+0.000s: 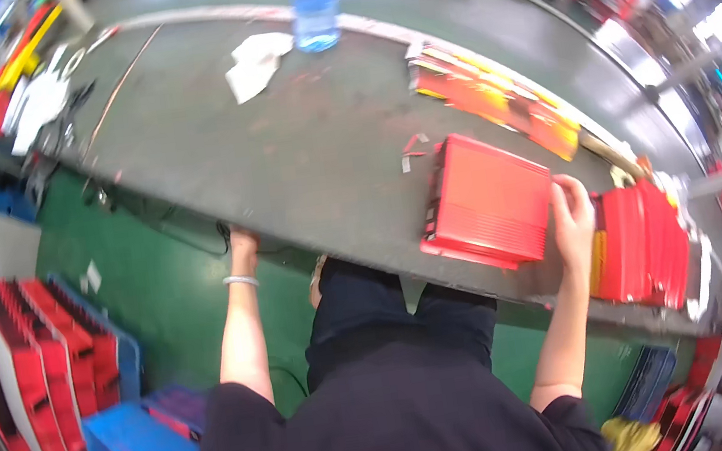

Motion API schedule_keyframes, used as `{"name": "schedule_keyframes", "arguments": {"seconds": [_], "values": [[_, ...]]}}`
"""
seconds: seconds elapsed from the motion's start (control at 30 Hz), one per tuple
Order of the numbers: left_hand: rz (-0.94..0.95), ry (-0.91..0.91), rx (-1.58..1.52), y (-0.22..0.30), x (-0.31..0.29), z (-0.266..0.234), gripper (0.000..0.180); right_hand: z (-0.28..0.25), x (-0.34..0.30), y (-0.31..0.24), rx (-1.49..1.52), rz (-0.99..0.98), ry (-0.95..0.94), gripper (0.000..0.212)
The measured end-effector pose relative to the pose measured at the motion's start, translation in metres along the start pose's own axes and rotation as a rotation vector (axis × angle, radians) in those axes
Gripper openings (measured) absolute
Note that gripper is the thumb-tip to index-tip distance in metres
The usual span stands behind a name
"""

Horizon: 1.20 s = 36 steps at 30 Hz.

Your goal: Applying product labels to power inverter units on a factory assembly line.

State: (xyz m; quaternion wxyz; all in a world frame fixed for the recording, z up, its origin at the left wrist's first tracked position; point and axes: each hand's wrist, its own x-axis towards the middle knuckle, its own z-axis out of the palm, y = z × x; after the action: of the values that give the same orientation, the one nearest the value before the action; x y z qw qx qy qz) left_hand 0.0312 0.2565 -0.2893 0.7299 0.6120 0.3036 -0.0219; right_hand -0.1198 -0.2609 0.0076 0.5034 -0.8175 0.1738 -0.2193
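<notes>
A flat red box [487,200] lies on the grey table [295,143] near its front edge. My right hand [572,220] rests against the box's right side, fingers curled on its edge. My left hand [242,241] reaches under the table's front edge; its fingers are hidden below the tabletop. A bracelet sits on that wrist. To the right of the box stands a row of red flat boxes [642,248].
A clear water bottle [314,3] and crumpled white paper [256,64] sit at the table's far side. Orange-red flat packs [490,94] lie behind the box. Blue crates with red boxes [43,377] stand on the green floor at left.
</notes>
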Motion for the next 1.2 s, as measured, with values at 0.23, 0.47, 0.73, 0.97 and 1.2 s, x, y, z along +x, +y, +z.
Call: {"name": "schedule_keyframes", "arguments": {"seconds": [0.23, 0.47, 0.73, 0.97, 1.2], "values": [[0.392, -0.338, 0.472, -0.022, 0.015, 0.119, 0.024, 0.001, 0.024, -0.015, -0.174, -0.126, 0.112, 0.022], [0.919, -0.461, 0.895, -0.042, 0.022, 0.085, 0.025, 0.021, 0.122, -0.029, -0.489, -0.198, -0.071, 0.039], [0.883, -0.968, 1.452, -0.069, 0.056, 0.002, 0.036, 0.085, 0.186, 0.011, -0.994, -0.492, -0.221, 0.023], [-0.096, -1.630, 1.155, 0.167, -0.204, 0.095, 0.042, 0.083, 0.182, 0.032, -1.129, -0.850, -0.171, 0.020], [0.331, -1.487, 0.391, 0.248, -0.220, 0.165, 0.056, 0.075, 0.178, 0.026, -1.162, -0.956, -0.002, 0.016]]}}
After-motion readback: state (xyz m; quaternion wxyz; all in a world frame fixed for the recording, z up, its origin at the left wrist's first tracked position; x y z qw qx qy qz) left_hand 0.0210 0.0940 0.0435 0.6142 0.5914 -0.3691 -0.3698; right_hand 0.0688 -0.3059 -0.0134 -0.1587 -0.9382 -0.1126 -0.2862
